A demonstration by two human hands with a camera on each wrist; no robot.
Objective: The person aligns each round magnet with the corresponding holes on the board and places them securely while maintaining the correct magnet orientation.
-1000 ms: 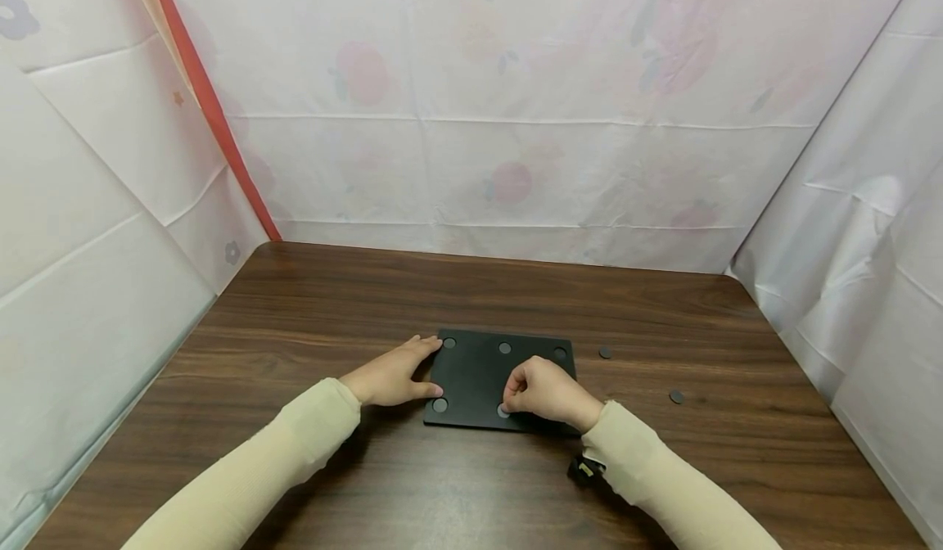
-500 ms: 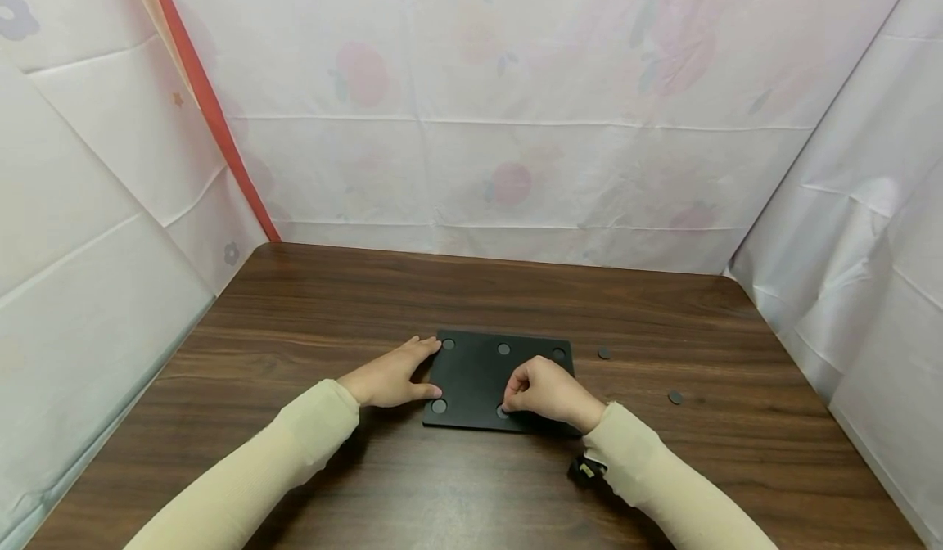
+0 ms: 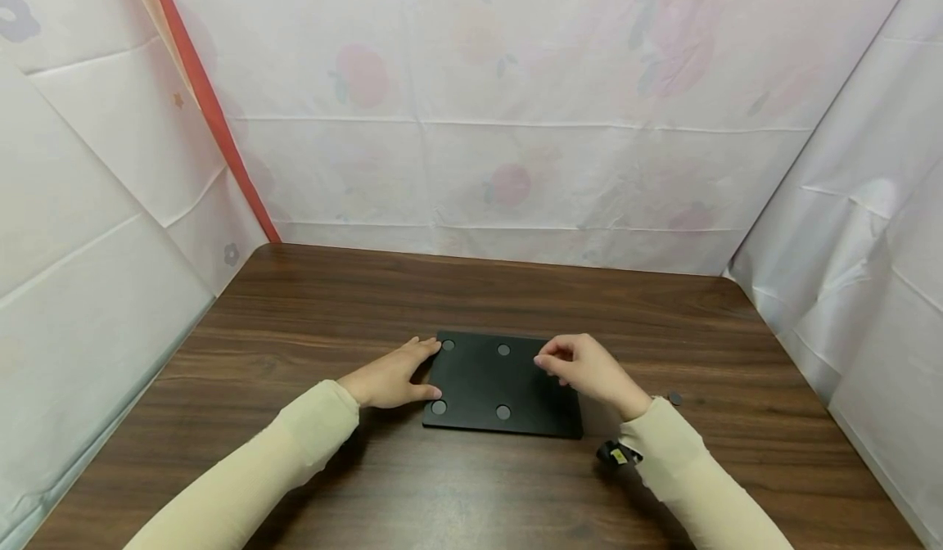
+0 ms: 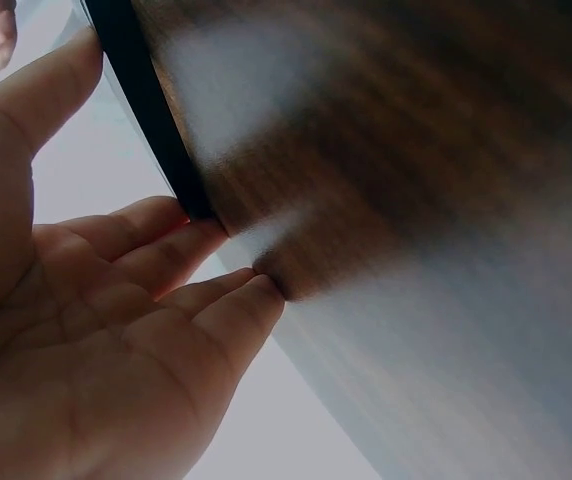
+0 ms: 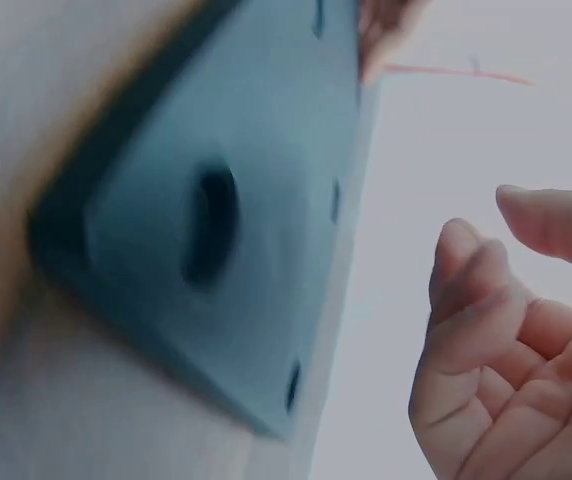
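A black rectangular plate (image 3: 471, 378) lies on the table, with grey discs in round recesses, such as one disc (image 3: 503, 412) near the front edge. My left hand (image 3: 390, 374) touches the plate's left edge with spread thumb and fingers; in the left wrist view its fingertips (image 4: 171, 210) meet the dark edge. My right hand (image 3: 589, 370) hovers at the plate's right side, hiding its far right corner. The right wrist view shows the thumb and loosely bent fingers apart with nothing between them, and a dark recess (image 5: 211, 225) in the plate.
One loose grey disc (image 3: 674, 398) lies on the brown wooden table (image 3: 354, 288), just beyond the right sleeve. A black device (image 3: 617, 454) sits at the right wrist. Printed white cloth (image 3: 479, 124) hangs behind and at both sides.
My right hand has left the front middle disc and moved right and away from me, uncovering that disc. It now covers the spot of the nearer loose disc. The left hand stays put.
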